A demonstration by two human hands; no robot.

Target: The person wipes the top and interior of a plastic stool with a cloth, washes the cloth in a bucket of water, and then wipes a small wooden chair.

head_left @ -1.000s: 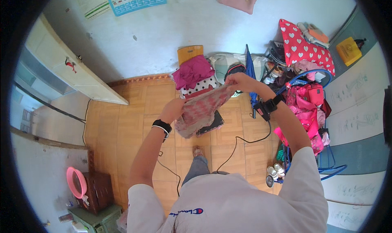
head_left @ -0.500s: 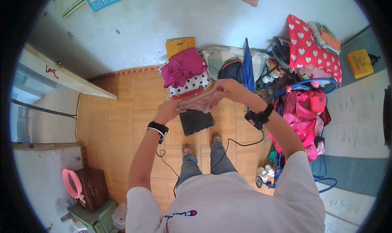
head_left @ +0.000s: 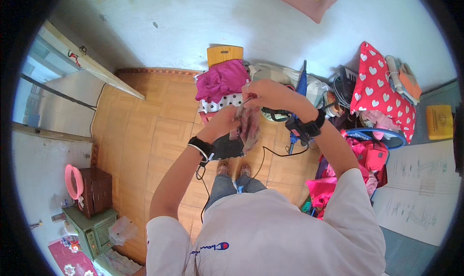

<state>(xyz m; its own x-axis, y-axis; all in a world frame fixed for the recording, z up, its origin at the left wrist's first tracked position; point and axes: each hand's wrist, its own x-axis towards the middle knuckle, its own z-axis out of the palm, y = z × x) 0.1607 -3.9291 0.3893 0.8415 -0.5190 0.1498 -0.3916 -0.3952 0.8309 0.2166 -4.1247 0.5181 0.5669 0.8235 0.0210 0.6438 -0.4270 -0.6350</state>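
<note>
1. Red-and-grey cloth (head_left: 250, 128) in my feed, held in the air between both hands, bunched, its lower part hanging down in front of the body.
2. Left hand (head_left: 223, 121): I see the fingers closed on the cloth, a dark band (head_left: 200, 146) at that wrist.
3. Right hand (head_left: 265, 94): fingers pinching the cloth's upper part, close beside the left, a black device (head_left: 303, 127) strapped at the wrist.
4. Below, from my view, a black flat object (head_left: 227, 148) lies on the floor (head_left: 145, 145), partly hidden by the cloth.
5. Beyond the hands I've got a magenta garment (head_left: 222, 80) on polka-dot fabric (head_left: 231, 102), just before a wooden backrest (head_left: 224, 56); a blue umbrella (head_left: 302, 81) stands to the right.
</note>
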